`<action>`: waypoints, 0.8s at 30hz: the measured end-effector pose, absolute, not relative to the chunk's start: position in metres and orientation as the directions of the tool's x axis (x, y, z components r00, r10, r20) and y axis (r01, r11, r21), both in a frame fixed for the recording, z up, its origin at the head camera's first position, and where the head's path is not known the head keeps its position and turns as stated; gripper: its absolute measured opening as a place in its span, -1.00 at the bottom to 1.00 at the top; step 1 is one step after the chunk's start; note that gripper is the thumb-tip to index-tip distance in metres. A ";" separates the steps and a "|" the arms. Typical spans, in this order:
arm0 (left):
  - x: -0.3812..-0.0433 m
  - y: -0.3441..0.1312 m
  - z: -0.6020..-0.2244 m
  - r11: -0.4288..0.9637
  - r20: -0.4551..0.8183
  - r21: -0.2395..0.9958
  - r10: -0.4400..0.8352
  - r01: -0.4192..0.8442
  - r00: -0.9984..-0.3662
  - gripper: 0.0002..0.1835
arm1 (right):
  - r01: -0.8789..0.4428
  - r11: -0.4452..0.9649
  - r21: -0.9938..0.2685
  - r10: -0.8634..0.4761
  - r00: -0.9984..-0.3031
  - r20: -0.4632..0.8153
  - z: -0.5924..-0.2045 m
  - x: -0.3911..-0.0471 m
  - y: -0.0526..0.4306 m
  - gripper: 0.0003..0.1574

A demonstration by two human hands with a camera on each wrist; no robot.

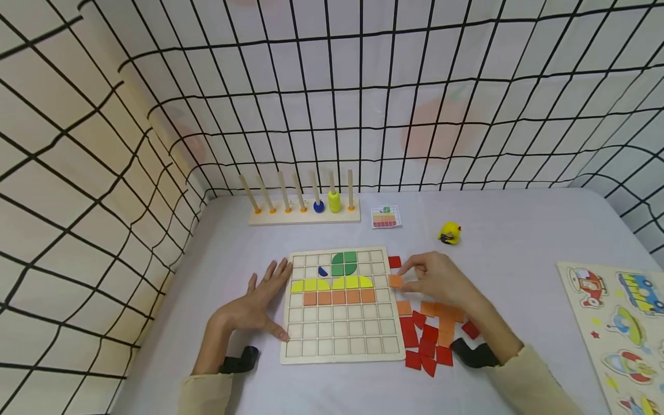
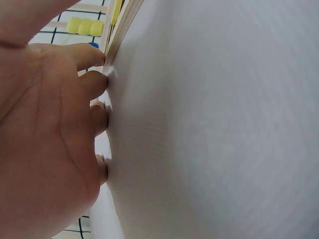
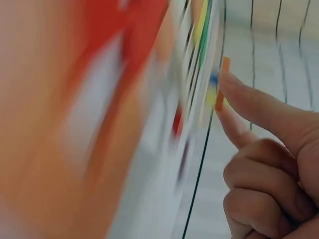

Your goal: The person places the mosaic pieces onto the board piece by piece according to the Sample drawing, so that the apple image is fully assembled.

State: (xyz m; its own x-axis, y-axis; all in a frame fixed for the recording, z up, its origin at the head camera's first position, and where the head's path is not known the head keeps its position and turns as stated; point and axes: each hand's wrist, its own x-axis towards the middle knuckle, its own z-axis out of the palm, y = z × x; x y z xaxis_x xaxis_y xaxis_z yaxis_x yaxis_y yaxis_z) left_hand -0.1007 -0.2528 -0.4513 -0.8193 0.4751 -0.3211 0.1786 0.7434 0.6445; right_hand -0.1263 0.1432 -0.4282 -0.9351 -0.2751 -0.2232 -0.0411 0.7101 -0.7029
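A wooden grid board [image 1: 342,331] lies flat on the table. On it are green tiles [image 1: 344,263] grouped near the top, a small blue piece [image 1: 323,271], a row of yellow tiles [image 1: 310,285] and a row of orange tiles [image 1: 339,297] below that. My left hand [image 1: 251,311] rests with spread, straight fingers along the board's left edge. Between thumb and forefinger, my right hand [image 1: 438,279] pinches an orange square tile [image 3: 223,84] at the board's right edge; its other fingers are curled in the right wrist view.
Loose red tiles [image 1: 428,341] and orange tiles [image 1: 446,323] lie right of the board. Behind stand a peg rack [image 1: 306,218], a pattern card [image 1: 386,217] and a yellow toy duck [image 1: 450,232]. A picture puzzle board [image 1: 588,323] is far right. Black netting [image 1: 360,89] encloses the table's back and sides.
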 end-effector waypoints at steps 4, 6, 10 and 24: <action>-0.101 -0.254 -0.451 0.743 -0.324 0.646 0.473 0.173 -0.819 0.61 | -0.123 0.671 -0.731 -0.363 -0.914 -0.180 -0.426 -0.122 0.073 -0.71; -0.101 -0.254 -0.451 0.744 -0.325 0.645 0.474 0.175 -0.818 0.61 | -0.168 0.655 -0.737 -0.404 -0.902 -0.153 -0.426 -0.118 0.041 -0.72; -0.101 -0.254 -0.452 0.738 -0.319 0.650 0.482 0.181 -0.816 0.58 | -0.240 0.647 -0.724 -0.454 -0.884 -0.112 -0.432 -0.114 -0.004 -0.72; -0.102 -0.255 -0.450 0.729 -0.311 0.656 0.494 0.192 -0.812 0.57 | -0.260 0.666 -0.699 -0.466 -0.877 -0.118 -0.438 -0.119 -0.035 -0.75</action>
State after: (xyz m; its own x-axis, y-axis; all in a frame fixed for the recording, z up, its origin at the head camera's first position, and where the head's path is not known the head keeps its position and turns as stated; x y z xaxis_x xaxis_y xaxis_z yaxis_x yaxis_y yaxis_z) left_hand -0.1015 -0.2548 -0.4504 -0.8121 0.4939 -0.3109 0.1923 0.7295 0.6564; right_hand -0.1192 -0.0352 -0.4384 -0.8769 -0.4660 -0.1177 -0.2601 0.6660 -0.6992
